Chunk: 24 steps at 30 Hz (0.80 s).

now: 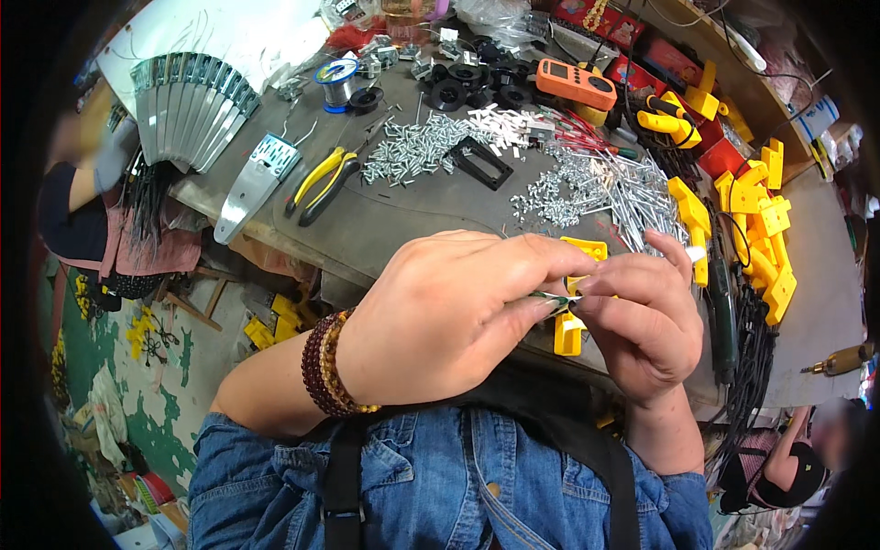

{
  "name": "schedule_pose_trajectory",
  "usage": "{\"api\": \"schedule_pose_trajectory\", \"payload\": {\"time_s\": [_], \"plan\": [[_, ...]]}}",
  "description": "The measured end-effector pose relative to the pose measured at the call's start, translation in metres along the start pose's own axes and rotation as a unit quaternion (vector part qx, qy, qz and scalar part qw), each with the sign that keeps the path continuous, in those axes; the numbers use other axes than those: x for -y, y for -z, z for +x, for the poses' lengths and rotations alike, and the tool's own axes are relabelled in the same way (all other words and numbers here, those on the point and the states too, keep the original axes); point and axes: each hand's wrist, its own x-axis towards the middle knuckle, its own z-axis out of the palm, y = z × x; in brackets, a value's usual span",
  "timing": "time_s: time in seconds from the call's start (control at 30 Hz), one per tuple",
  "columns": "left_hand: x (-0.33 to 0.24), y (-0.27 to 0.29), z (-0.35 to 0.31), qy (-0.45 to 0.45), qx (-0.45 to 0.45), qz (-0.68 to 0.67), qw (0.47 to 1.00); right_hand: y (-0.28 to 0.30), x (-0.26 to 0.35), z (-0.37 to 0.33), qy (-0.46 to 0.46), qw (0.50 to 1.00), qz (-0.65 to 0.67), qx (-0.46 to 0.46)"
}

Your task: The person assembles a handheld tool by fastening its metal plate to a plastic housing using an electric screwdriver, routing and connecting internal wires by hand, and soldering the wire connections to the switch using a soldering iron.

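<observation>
Close together in front of my chest, both hands are closed in a pinch. My left hand [449, 307], with beaded bracelets [327, 367] at the wrist, grips thin wires [553, 300], greenish and pale, between thumb and forefinger. The fingertips of my right hand [646, 321] close on the other end of these wires, by a small dark bit. My fingers hide most of what they hold. Just behind the fingers a yellow plastic housing [568, 337] shows in part; whether either hand touches it I cannot tell.
Across the grey bench [367, 238] lie cutting pliers [321, 188], a metal plate [258, 183], metal sleeves [412, 151], long screws [628, 197] and a black frame [481, 163]. Farther off are a solder spool [337, 87] and an orange meter [575, 84]. Yellow housings [761, 215] and black cables [756, 357] crowd the right.
</observation>
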Motion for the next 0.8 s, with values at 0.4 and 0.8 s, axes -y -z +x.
{"api": "schedule_pose_trajectory", "payload": {"time_s": [0.4,0.8], "plan": [[0.067,-0.048,-0.012,-0.005,0.110,0.275,0.955,0.039,0.001,-0.103,-0.478,0.789,0.385,-0.033],[0.073,-0.051,-0.015,-0.142,0.032,0.168,0.975,0.017,0.007,-0.117,-0.558,0.583,0.581,-0.105]]}}
